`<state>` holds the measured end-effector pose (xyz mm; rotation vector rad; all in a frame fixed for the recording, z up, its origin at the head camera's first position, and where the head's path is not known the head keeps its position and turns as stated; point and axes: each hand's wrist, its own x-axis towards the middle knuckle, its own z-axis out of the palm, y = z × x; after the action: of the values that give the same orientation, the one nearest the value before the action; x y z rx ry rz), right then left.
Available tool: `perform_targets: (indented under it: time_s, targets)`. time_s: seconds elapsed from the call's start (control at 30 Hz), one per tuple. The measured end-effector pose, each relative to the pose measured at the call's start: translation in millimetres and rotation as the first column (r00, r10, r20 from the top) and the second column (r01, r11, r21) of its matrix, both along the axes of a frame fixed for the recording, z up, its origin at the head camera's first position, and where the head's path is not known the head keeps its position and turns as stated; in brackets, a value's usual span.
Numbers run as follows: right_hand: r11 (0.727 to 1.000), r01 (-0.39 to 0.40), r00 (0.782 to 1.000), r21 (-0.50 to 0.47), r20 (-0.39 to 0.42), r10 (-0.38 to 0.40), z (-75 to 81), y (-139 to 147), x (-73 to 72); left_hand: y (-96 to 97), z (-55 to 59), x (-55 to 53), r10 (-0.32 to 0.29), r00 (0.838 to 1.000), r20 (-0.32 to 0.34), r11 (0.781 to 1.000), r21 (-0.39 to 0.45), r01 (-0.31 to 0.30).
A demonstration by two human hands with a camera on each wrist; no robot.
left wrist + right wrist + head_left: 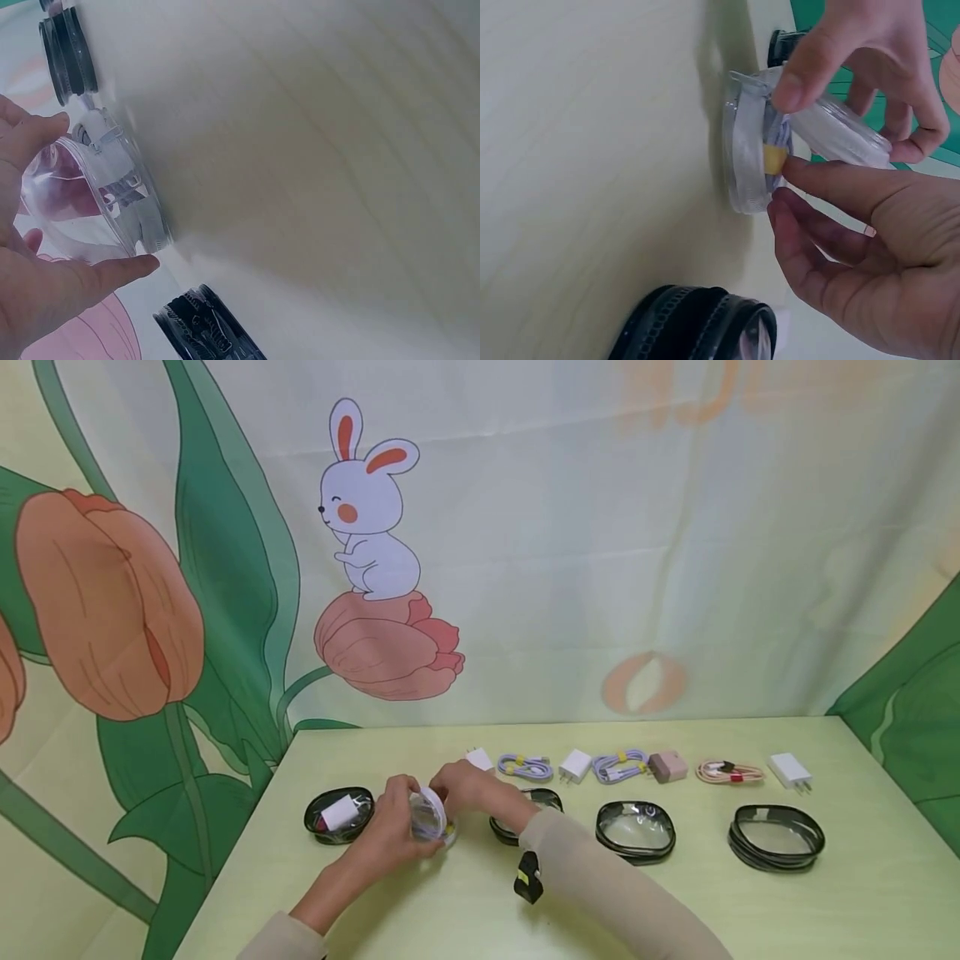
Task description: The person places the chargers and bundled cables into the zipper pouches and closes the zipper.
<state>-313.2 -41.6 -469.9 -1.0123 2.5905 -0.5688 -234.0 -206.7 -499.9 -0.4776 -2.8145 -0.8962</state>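
My left hand (393, 822) grips the raised lid of a clear round zip case with white trim (429, 817), thumb on one side and fingers on the other. In the right wrist view, the case's lower half (746, 154) stands on the table with a zipper pull at its rim. My right hand (885, 240) pinches a coiled pale lilac cable (776, 131) with a yellow tie, partly inside the case. In the left wrist view, the cable shows dimly through the case wall (112, 165), and my left hand (45, 285) spans the lid.
Left of my hands lies a black-trimmed case (315, 827) holding a white charger (339, 812). More black-trimmed cases (636, 852) (776, 860) stand to the right. Along the back are white chargers (576, 765), coiled cables (525, 767) and a pink charger (667, 766).
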Motion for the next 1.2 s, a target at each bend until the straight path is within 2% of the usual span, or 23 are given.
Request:
perform_targets:
  time_s: [0.3,0.53,0.7,0.77,0.83,0.9,1.03,1.1,1.2]
  targets:
    - [0.998,-0.057,0.997,0.037,0.048,0.055,-0.5,5,-2.9,-0.3,2.8,-0.4,-0.013,1.0,0.016,1.0,-0.018,0.014]
    - [0.997,-0.053,0.997,0.054,-0.045,0.055,-4.6,1,-0.6,-0.8,5.6,-2.4,-0.031,0.999,0.026,0.999,-0.026,0.032]
    - [0.994,-0.078,0.986,0.071,-0.143,0.087,-12.8,-1,-0.8,-1.6,5.5,-3.0,-0.036,0.999,0.039,0.999,-0.018,0.037]
    - [0.993,-0.093,0.982,0.068,-0.156,0.103,-14.5,-1,-1.5,-1.9,5.1,-3.5,-0.037,0.999,0.038,0.999,-0.017,0.037]
    - [0.994,-0.098,0.986,0.055,-0.133,0.104,-14.7,1,-2.6,-2.2,4.2,-4.0,-0.039,0.999,0.031,0.999,-0.022,0.04]
    - [0.995,-0.092,0.991,0.037,-0.098,0.095,-13.2,4,-4.2,-2.3,3.1,-3.7,-0.036,0.999,0.034,0.999,-0.023,0.036]
    - [0.998,-0.066,0.994,-0.012,-0.087,0.065,-8.4,14,-10.1,-2.0,1.3,-1.9,-0.016,0.998,0.061,1.0,-0.022,0.017]
    - [0.998,-0.046,0.992,-0.034,-0.115,0.042,-5.6,19,-13.7,-1.6,1.5,-1.2,-0.004,0.997,0.081,1.0,-0.028,0.007]
    - [0.998,0.024,0.989,-0.054,-0.142,-0.031,-2.7,26,-18.8,-1.5,2.2,-1.0,-0.003,0.996,0.088,0.999,-0.048,0.007]
